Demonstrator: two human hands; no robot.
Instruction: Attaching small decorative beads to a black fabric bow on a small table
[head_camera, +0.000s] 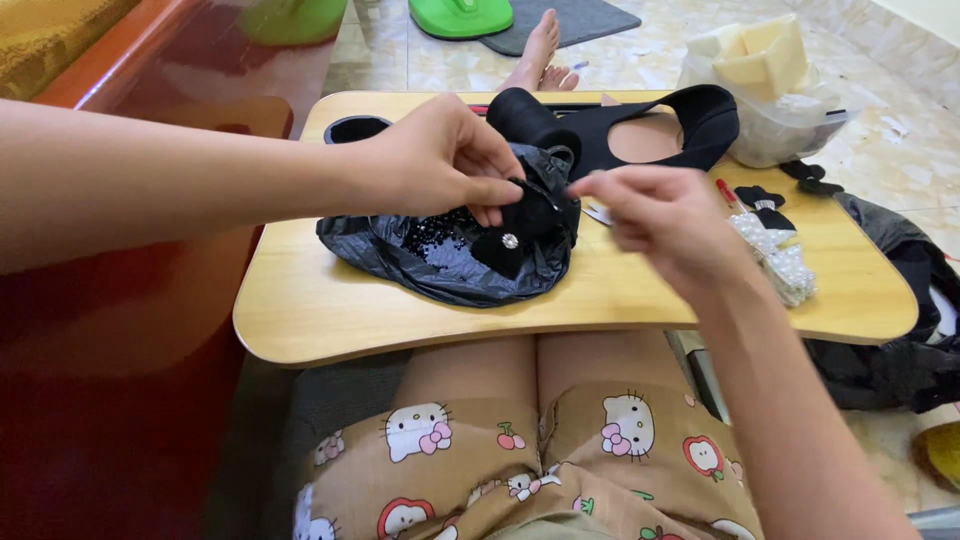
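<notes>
Black fabric bow with a shiny stone in the middle (512, 232), held over a black plastic bag.

Left hand (435, 160) reaches in from the side with its arm stretched out flat, and its fingers (490, 192) pinch the top of the bow. Right hand (665, 215) floats just beside it, wrist bent, thumb and first finger pressed together; I cannot tell if they pinch anything. Under the bow, the crumpled black plastic bag (400, 250) of tiny dark beads lies on the light wooden lap surface (330, 310).
</notes>
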